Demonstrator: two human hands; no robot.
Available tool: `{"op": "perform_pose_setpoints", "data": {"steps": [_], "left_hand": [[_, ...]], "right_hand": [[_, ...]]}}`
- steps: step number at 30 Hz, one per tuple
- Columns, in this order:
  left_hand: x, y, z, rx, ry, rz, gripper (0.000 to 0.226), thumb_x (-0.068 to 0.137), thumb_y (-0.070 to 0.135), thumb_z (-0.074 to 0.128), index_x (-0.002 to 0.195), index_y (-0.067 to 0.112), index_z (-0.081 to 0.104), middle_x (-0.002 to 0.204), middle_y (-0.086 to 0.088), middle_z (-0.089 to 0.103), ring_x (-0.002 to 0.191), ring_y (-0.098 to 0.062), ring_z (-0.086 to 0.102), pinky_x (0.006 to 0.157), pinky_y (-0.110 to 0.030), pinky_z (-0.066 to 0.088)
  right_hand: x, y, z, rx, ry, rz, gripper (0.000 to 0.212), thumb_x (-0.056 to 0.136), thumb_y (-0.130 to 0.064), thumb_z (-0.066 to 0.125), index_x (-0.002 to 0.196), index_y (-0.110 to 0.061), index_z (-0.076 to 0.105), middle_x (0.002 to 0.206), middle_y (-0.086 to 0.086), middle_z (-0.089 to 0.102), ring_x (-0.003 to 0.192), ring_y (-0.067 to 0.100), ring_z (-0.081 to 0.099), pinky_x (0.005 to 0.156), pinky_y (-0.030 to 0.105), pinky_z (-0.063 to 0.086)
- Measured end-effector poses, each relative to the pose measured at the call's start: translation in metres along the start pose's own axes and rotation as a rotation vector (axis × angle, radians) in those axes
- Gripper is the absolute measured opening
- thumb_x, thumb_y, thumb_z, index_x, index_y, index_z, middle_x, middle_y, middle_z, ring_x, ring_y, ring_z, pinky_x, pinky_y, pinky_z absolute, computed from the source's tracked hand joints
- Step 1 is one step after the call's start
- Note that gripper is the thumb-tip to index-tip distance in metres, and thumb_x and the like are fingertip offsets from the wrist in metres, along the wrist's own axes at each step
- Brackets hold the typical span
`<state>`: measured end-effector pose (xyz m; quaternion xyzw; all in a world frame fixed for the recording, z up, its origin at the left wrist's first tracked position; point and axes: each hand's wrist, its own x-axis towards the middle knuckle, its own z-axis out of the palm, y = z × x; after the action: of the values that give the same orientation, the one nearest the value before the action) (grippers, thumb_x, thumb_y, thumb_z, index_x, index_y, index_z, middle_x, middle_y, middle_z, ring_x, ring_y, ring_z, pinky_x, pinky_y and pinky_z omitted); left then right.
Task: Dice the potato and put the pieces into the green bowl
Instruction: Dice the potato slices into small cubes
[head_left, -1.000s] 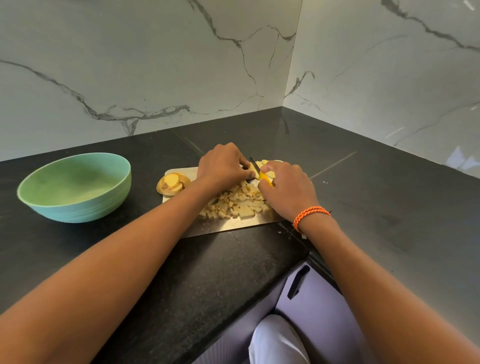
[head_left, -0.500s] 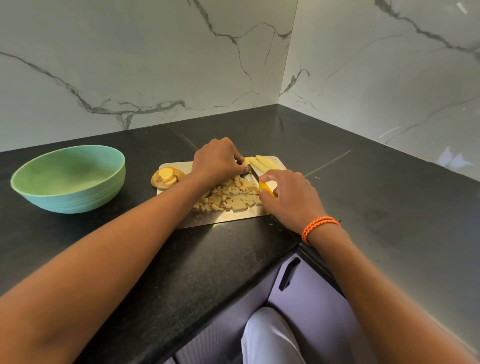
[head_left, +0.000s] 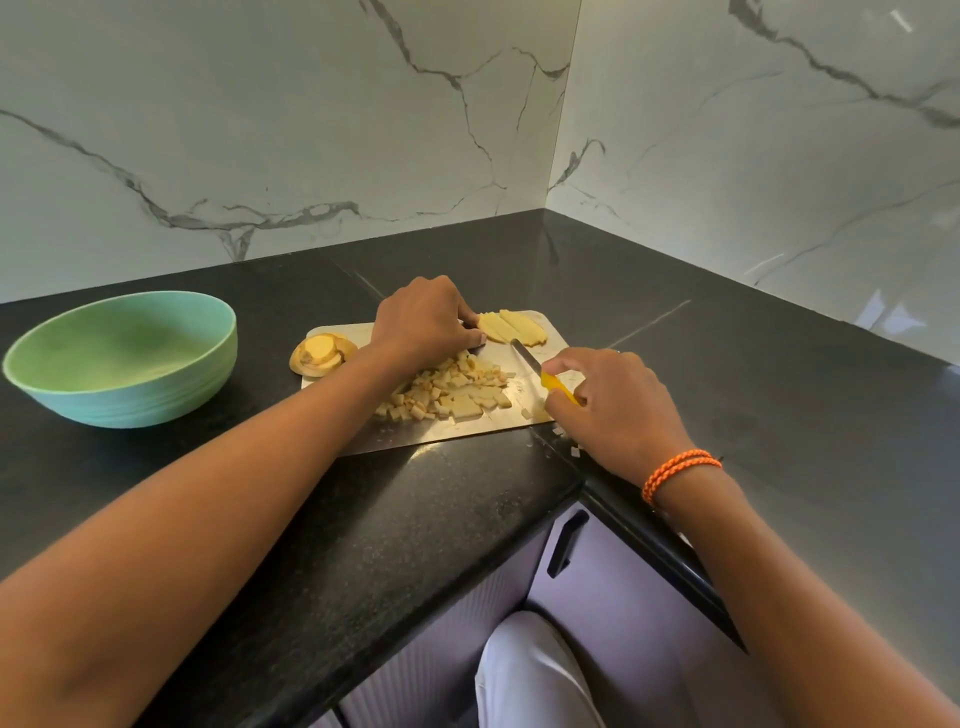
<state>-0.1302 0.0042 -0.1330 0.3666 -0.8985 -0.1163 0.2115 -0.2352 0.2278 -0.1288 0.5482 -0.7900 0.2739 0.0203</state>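
- You are in the dicing step: your right hand (head_left: 615, 402) has its fingers (head_left: 571, 397) wrapped tight around the yellow handle of the knife (head_left: 540, 370), and the blade points over the cutting board (head_left: 467, 434) toward the potato strips (head_left: 511, 326).
- Your left hand (head_left: 423, 322) sits at the far side of the cutting board with curled fingers; its fingertips press on the left end of the potato strips to keep them together.
- The potato strips lie at the far right corner of the cutting board, side by side and not yet cut across.
- The diced pieces (head_left: 449, 392) make a heap in the middle of the cutting board, on the near side of your left hand.
- Some potato ends (head_left: 321, 353) rest at the left edge of the cutting board, partly on the desk (head_left: 291, 519).
- The green bowl (head_left: 122, 358) stands on the desk well to the left of the cutting board, and I see no pieces in it.
- I judge the next move is to cut across the potato strips, keeping your left fingertips back from the blade.
- After that, the heap must go from the cutting board into the green bowl; a few crumbs near the right corner of the cutting board may fall off the desk.
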Motion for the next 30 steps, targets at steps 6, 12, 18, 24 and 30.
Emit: {"op": "perform_pose_setpoints", "data": {"steps": [6, 12, 18, 24, 30], "left_hand": [[-0.001, 0.001, -0.001, -0.008, 0.022, -0.005, 0.016, 0.089, 0.040, 0.083, 0.097, 0.026, 0.086, 0.091, 0.015, 0.079, 0.064, -0.008, 0.063, 0.060, -0.027, 0.053], [-0.003, 0.002, -0.002, -0.009, 0.026, 0.062, 0.012, 0.096, 0.032, 0.075, 0.100, 0.029, 0.085, 0.103, 0.012, 0.079, 0.074, -0.008, 0.066, 0.068, -0.030, 0.059], [0.005, 0.002, -0.007, -0.024, 0.020, 0.136, 0.016, 0.097, 0.028, 0.073, 0.109, 0.033, 0.083, 0.119, 0.007, 0.077, 0.094, -0.013, 0.070, 0.085, -0.040, 0.062], [0.037, 0.017, 0.000, -0.091, -0.328, 0.281, 0.071, 0.091, -0.004, 0.067, 0.146, 0.040, 0.060, 0.154, 0.011, 0.055, 0.146, -0.017, 0.046, 0.120, -0.043, 0.037], [0.061, 0.022, -0.002, -0.016, -0.497, 0.315, 0.066, 0.089, 0.000, 0.070, 0.141, 0.040, 0.065, 0.150, 0.007, 0.058, 0.138, -0.023, 0.049, 0.121, -0.048, 0.037]], "right_hand": [[0.016, 0.000, -0.005, 0.058, 0.104, -0.032, 0.030, 0.095, -0.029, 0.062, 0.123, -0.025, 0.071, 0.054, -0.015, 0.050, 0.043, 0.004, 0.044, 0.062, 0.026, 0.046], [0.059, 0.029, 0.002, 0.001, 0.172, 0.048, 0.034, 0.097, -0.037, 0.058, 0.128, -0.028, 0.068, 0.110, -0.001, 0.075, 0.087, 0.020, 0.068, 0.085, 0.041, 0.057], [0.066, 0.043, 0.020, -0.005, 0.301, 0.106, 0.032, 0.100, -0.033, 0.057, 0.129, -0.023, 0.068, 0.104, 0.003, 0.075, 0.085, 0.023, 0.067, 0.075, 0.032, 0.053], [0.071, 0.040, 0.024, -0.041, 0.313, 0.088, 0.034, 0.100, -0.034, 0.056, 0.130, -0.022, 0.067, 0.102, 0.003, 0.076, 0.083, 0.024, 0.068, 0.076, 0.043, 0.060], [0.072, 0.040, 0.023, -0.020, 0.302, 0.113, 0.033, 0.100, -0.032, 0.056, 0.129, -0.021, 0.068, 0.100, 0.002, 0.075, 0.080, 0.021, 0.066, 0.074, 0.038, 0.059]]}}
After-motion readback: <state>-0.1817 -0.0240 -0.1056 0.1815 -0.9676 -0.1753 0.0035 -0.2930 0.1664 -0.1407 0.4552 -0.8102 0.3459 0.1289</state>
